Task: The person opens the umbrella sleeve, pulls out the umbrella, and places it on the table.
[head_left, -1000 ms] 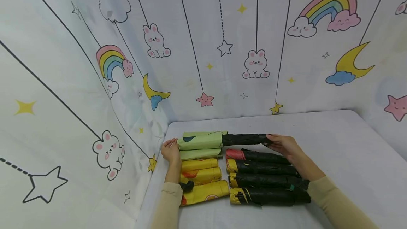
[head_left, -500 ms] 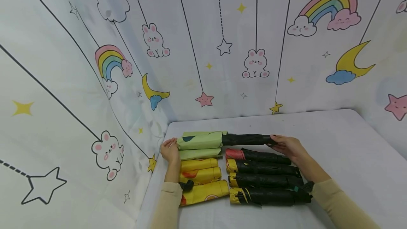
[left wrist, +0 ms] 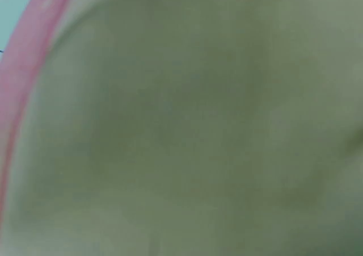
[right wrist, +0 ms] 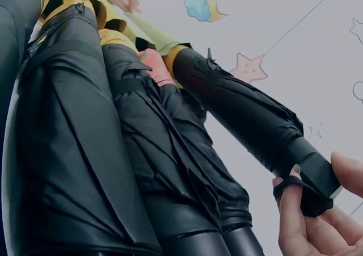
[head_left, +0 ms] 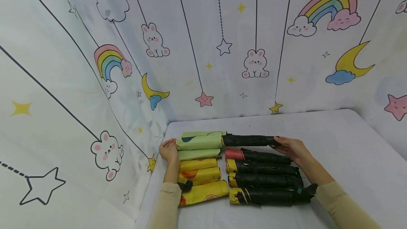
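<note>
My right hand (head_left: 294,149) holds the handle end of a folded black umbrella (head_left: 246,140); in the right wrist view its strap loops round a finger (right wrist: 292,210). The umbrella's left end is at the mouth of a light green cover (head_left: 198,142), where a thin yellow edge shows. My left hand (head_left: 169,150) pinches the far left end of that cover. Below it lie a flat green cover (head_left: 200,154) and several yellow covers (head_left: 203,192). The left wrist view is filled by a blurred grey-green surface (left wrist: 181,120).
Several folded black umbrellas lie in a column below the right hand, one with a red end (head_left: 235,154), the others yellow-ended, such as the nearest umbrella (head_left: 270,196). Another green cover (head_left: 206,133) lies behind. The white table (head_left: 318,126) meets a patterned curtain (head_left: 190,45).
My right hand has moved a little to the right with the umbrella, so more black shows beyond the green cover and a yellow edge appears. The left hand has stayed almost still.
</note>
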A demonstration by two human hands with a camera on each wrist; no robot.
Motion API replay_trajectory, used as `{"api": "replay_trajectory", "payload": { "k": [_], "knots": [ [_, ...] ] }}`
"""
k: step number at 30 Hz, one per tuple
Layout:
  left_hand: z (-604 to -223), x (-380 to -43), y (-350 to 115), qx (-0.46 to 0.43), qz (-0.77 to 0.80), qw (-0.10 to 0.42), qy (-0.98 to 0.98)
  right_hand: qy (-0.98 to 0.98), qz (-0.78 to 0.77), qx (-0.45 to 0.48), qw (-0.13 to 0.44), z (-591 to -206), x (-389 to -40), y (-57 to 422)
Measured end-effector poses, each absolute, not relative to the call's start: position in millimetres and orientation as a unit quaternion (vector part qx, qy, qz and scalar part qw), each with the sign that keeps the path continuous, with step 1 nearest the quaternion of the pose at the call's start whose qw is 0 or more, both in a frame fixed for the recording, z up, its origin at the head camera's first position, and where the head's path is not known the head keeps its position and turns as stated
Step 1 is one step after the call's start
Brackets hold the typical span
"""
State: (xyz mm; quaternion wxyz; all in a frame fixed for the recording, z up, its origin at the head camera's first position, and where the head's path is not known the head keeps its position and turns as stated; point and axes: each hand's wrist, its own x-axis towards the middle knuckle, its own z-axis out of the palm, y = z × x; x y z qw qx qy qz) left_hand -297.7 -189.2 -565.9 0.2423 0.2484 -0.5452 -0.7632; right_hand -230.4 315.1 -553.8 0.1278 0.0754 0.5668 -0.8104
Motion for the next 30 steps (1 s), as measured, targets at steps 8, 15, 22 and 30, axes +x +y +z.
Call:
{"api": "replay_trajectory", "payload": {
  "k": [8, 15, 22, 30],
  "knots": [
    [-567.1, -296.9, -192.2, 0.247, -0.765, 0.230, -0.549, 0.566, -0.812, 0.077, 0.117, -551.5, -225.3, 318.9],
    [-569.8, -295.6, -195.0, 0.242, -0.771, 0.224, -0.544, 0.572, -0.808, 0.077, 0.116, -555.0, -224.2, 327.0],
    [-568.7, -293.9, -195.5, 0.242, -0.770, 0.225, -0.546, 0.568, -0.809, 0.088, 0.124, -557.8, -226.0, 333.6],
    [-570.1, -295.5, -195.8, 0.244, -0.771, 0.225, -0.544, 0.569, -0.806, 0.087, 0.139, -563.3, -229.7, 341.4]
  ]
}}
